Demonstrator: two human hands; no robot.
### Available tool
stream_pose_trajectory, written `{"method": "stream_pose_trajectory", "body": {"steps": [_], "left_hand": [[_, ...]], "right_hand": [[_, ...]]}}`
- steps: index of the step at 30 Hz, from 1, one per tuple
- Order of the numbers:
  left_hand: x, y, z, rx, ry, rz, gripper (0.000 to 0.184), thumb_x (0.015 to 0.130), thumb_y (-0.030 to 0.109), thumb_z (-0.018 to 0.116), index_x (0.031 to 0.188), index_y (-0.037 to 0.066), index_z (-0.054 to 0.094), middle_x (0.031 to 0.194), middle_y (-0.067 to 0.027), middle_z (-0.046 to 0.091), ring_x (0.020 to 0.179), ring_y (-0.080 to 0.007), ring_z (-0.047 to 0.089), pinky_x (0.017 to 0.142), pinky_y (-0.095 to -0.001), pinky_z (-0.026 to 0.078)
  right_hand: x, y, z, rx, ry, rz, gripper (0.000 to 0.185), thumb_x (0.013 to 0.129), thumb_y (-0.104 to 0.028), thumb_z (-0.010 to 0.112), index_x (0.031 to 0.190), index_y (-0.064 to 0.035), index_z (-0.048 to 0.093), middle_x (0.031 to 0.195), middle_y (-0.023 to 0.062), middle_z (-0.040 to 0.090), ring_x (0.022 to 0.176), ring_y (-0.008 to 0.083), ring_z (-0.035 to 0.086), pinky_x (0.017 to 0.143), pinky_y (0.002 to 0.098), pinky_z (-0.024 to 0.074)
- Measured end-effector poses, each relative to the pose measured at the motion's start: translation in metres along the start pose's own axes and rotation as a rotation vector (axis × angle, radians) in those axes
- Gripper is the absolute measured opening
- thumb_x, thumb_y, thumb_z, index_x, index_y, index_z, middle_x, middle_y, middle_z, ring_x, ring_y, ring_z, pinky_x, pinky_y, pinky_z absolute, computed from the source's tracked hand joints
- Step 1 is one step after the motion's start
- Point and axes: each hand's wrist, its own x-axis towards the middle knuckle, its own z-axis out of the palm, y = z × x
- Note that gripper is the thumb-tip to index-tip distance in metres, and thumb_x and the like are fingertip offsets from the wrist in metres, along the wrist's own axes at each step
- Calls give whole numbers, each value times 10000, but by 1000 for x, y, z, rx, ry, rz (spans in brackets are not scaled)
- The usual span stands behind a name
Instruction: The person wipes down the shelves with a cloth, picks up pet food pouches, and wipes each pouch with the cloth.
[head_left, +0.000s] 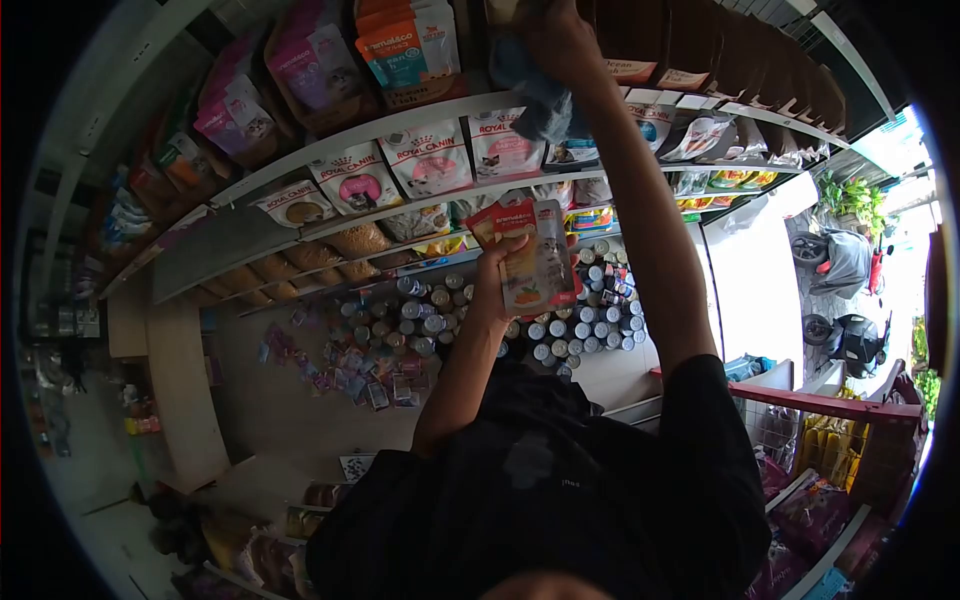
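Your left hand [492, 283] was clamped on the pouches [537, 268], thumb across the front; long axis ran about 12-to-6, rear one fanned toward 11. Left was the nearer hand. Your right hand [563, 45] was up at 12, closed on a blue-grey cloth [546, 112], fingertips in shadow, by the upper shelf [400, 118]. Royal Canin bags [428, 160] sat at 10–11, cans [433, 323] on the floor at 8 and 5, scooter [842, 265] at 3.

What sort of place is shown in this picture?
Probably a pet-food shop: Royal Canin bags picturing cats line a shelf, many cans are on the floor, and the left hand holds packets.
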Motion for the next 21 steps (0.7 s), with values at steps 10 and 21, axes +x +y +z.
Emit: {"method": "stream_pose_trajectory", "body": {"steps": [10, 21], "left_hand": [[-6, 23, 2, 170, 19, 39, 571, 902, 184, 544, 1429, -5, 431, 1354, -194, 566, 1241, -392, 563, 979, -542, 515], [-4, 15, 3, -14, 37, -96, 543, 891, 186, 537, 1385, -29, 468, 1331, -199, 580, 1170, -404, 601, 912, -501, 536]], "right_hand": [[-40, -49, -28, -629, -338, -86, 324, 934, -242, 647, 1185, -42, 694, 1011, 120, 752, 816, 227, 711, 738, 347, 555], [-101, -20, -50, 235, -57, -270, 253, 957, -213, 615, 1148, -75, 711, 1133, 91, 738, 976, 240, 710, 840, 342, 544]]}}
